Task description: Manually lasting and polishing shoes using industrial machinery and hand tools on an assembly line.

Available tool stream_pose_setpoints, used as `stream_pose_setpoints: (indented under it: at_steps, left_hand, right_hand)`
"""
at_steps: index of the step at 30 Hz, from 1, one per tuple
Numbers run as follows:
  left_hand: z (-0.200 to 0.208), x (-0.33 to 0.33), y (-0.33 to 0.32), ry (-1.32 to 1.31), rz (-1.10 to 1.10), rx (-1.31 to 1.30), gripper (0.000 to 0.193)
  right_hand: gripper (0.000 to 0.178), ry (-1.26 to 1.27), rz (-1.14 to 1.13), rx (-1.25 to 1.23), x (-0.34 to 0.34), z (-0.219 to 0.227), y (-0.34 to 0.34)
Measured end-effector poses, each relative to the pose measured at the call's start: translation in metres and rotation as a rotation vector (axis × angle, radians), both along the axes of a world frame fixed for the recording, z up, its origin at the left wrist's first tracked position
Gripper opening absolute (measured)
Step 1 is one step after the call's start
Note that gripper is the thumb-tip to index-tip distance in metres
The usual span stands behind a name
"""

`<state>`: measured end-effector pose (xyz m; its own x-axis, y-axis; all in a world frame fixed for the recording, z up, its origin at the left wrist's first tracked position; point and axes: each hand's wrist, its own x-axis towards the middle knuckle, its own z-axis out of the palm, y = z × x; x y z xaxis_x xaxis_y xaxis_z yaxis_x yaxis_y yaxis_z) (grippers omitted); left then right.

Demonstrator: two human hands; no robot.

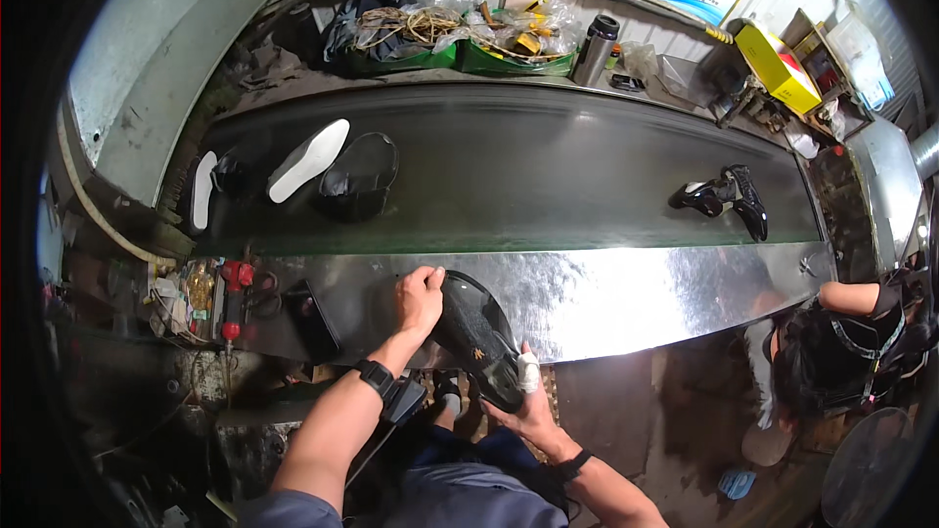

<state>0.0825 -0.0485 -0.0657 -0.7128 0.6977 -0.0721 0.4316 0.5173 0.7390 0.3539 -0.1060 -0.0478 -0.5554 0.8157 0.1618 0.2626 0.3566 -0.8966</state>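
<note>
A glossy black shoe [476, 325] with a small gold mark lies at a slant over the front edge of the metal table. My right hand [526, 409] grips its near end, the thumb along the side; a white wrap covers that thumb. Against the shoe's far left edge, my left hand [421, 299] is closed in a fist. Whatever its fingers pinch, if anything, is hidden. A dark phone-like slab [312, 321] lies on the metal to the left of my left hand.
Across the dark conveyor belt [548, 166] lie white-insoled pieces [309, 160], a dark shoe piece [360, 178] and black shoes [729, 198]. Green trays [514, 60] and a steel flask [596, 50] stand behind. A red tool [235, 298] hangs left. Another person's arm [849, 298] is at right.
</note>
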Motion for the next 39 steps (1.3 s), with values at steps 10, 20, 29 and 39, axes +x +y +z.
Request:
stream_pose_setpoints:
  at_steps: [10, 20, 29, 39]
  left_hand:
    - [0.030, 0.041, 0.007, -0.057, -0.096, -0.243, 0.068]
    - [0.043, 0.000, -0.028, -0.217, 0.156, 0.039, 0.040]
    - [0.165, -0.027, -0.218, -0.001, 0.508, 0.302, 0.036]
    - [0.263, -0.005, -0.555, 0.230, 1.274, 0.452, 0.030]
  right_hand:
    - [0.097, -0.240, 0.240, 0.109, 0.023, -0.014, 0.010]
    - [0.100, 0.058, 0.421, -0.262, 0.004, 0.021, 0.021]
    - [0.074, -0.329, 0.507, -1.066, -0.126, 0.129, -0.009]
    - [0.018, -0.003, 1.016, -0.926, -0.209, 0.200, -0.307]
